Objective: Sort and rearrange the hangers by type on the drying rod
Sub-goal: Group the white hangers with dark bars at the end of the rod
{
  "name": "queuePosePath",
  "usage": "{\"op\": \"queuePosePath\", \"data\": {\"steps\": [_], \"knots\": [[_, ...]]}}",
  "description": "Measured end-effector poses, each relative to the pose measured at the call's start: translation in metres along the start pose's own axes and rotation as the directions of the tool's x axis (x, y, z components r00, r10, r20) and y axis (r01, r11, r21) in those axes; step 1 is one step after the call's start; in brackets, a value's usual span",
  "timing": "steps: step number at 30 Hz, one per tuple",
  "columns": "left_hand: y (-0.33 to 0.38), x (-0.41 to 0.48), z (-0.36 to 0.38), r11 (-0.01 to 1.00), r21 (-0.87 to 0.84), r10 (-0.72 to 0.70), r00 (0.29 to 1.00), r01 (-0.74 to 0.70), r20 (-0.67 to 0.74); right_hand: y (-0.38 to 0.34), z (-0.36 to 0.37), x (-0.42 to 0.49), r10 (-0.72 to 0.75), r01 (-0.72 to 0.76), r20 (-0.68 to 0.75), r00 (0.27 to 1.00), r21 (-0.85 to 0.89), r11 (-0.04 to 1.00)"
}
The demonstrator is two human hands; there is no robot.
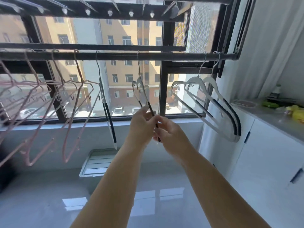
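Note:
A dark drying rod [115, 56] runs across the window. Several pink wire hangers [70, 102] hang at its left. One white hanger with black grips [108, 116] hangs edge-on left of centre. Another white hanger [140, 89] hangs at the centre; my left hand [142, 124] and my right hand [167, 134] both grip its lower arm. Two white hangers with black grips [213, 102] hang at the rod's right end, apart from my hands.
A second rack with pegs [108, 13] sits higher up. White cabinets [256, 155] with a grey counter holding yellow and green items [294, 112] stand at the right. A curtain [266, 46] hangs beside the window. A white vent panel [97, 163] leans below the sill.

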State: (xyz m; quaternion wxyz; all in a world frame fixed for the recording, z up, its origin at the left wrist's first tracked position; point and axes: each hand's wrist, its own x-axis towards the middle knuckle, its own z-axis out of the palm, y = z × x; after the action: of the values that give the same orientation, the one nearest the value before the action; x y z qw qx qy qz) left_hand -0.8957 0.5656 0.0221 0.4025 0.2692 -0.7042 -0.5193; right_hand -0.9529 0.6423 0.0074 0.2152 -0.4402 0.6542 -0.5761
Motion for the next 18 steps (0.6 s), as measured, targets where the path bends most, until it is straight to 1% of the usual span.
{"op": "queuePosePath", "data": {"steps": [2,5,8,12,13,18], "knots": [[0.005,-0.002,0.004,0.997,-0.068,-0.027,0.999,0.028,0.025,0.002,-0.003,-0.003,-0.013,0.013,-0.027,1.0,-0.014,1.0],[0.013,-0.004,0.013,0.99,-0.141,0.019,0.994,-0.003,0.112,0.002,-0.013,-0.011,-0.072,0.067,-0.115,0.991,-0.051,0.996],[0.024,-0.006,0.027,0.981,-0.196,0.04,0.977,0.002,0.208,0.001,-0.029,-0.019,-0.104,0.099,-0.206,0.973,-0.034,0.994],[0.036,-0.005,0.048,0.979,-0.205,0.075,0.956,-0.016,0.283,-0.001,-0.05,-0.025,-0.115,0.112,-0.274,0.955,-0.028,0.993],[0.037,-0.004,0.053,0.98,-0.198,0.09,0.953,-0.032,0.29,-0.001,-0.055,-0.026,-0.117,0.114,-0.284,0.952,-0.026,0.993],[0.038,0.0,0.074,0.986,-0.163,0.072,0.952,-0.024,0.299,-0.001,-0.073,-0.027,-0.118,0.108,-0.311,0.943,-0.047,0.993]]}}
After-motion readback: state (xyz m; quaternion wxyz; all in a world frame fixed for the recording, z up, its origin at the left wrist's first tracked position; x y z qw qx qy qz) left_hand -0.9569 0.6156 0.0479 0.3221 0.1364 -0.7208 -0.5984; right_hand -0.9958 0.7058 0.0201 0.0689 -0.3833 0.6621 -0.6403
